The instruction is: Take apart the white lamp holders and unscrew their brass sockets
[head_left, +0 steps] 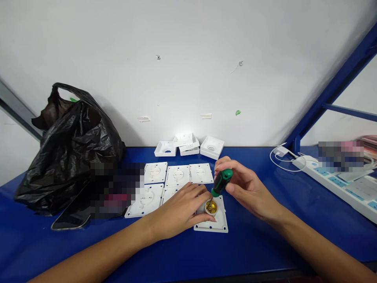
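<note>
My right hand grips a green and black screwdriver by its handle. The driver leans to the right, its shaft reaching down into a white lamp socket with a brass-coloured inside. With thumb and fingers around the socket, my left hand holds it against a square white plate that has holes along its edges. The driver's tip inside the socket is too small to make out. Left of this plate lie several similar white plates in rows, partly covered by my left hand.
Several white square boxes with round openings sit by the wall. A black plastic bag and a phone are on the left of the blue table. At right lies a white power strip with a charger and cable.
</note>
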`<state>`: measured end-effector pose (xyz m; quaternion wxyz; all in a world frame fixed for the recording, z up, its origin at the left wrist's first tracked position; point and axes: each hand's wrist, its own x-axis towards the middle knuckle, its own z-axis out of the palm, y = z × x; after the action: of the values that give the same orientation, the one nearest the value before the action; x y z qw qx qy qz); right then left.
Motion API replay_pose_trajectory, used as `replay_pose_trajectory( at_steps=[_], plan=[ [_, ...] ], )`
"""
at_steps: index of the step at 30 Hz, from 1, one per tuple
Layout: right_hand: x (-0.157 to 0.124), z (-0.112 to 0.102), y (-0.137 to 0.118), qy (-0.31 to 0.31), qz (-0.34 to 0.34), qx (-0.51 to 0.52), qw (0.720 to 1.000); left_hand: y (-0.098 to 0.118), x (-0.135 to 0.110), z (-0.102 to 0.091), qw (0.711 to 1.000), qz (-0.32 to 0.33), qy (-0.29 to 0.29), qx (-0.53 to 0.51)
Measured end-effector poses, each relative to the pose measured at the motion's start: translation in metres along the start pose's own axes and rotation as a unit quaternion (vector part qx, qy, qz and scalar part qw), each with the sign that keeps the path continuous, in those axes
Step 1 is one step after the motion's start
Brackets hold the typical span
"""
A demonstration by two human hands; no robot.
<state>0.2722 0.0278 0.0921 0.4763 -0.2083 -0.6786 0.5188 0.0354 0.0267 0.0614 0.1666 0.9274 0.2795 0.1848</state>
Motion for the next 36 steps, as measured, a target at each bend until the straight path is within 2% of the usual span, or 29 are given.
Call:
replay_pose_trajectory(
  at_steps=[4, 7, 11, 14, 19, 22, 26, 29, 36],
  plan=[
    [0.0007, -0.0004, -0.0001, 0.010, 0.025, -0.010, 1.000, 0.0000, -0.0002, 0.0009, 1.000, 0.003, 0.009, 0.005],
    [0.0015, -0.0010, -0.0014, 0.037, -0.019, -0.045, 0.998, 0.0007, -0.0005, 0.0011, 1.000, 0.008, 0.014, 0.008],
    [0.0012, -0.0013, -0.0040, -0.023, 0.006, -0.018, 1.000, 0.0014, -0.0004, 0.0007, 1.000, 0.006, 0.003, 0.012],
    [0.0008, -0.0011, -0.0045, -0.001, -0.009, -0.021, 1.000, 0.0016, -0.0003, 0.0008, 1.000, 0.003, -0.004, 0.013],
    [0.0004, -0.0031, -0.0018, -0.026, 0.009, 0.008, 1.000, 0.0022, -0.0007, 0.0023, 1.000, 0.001, 0.002, 0.029],
    [0.0003, -0.0029, -0.0006, 0.010, -0.007, 0.001, 1.000, 0.0025, -0.0013, 0.0030, 0.999, 0.004, 0.005, 0.041],
    [0.0015, -0.0009, -0.0035, 0.006, 0.023, 0.027, 0.999, 0.0014, -0.0020, 0.0034, 0.999, 0.004, 0.021, 0.046],
    [0.0031, -0.0005, -0.0064, 0.025, 0.012, 0.041, 0.999, 0.0007, -0.0016, 0.0033, 0.999, 0.008, 0.022, 0.039],
    [0.0035, -0.0036, -0.0066, 0.001, 0.019, 0.054, 0.998, 0.0029, -0.0014, 0.0023, 0.999, 0.002, 0.008, 0.047]
  ],
)
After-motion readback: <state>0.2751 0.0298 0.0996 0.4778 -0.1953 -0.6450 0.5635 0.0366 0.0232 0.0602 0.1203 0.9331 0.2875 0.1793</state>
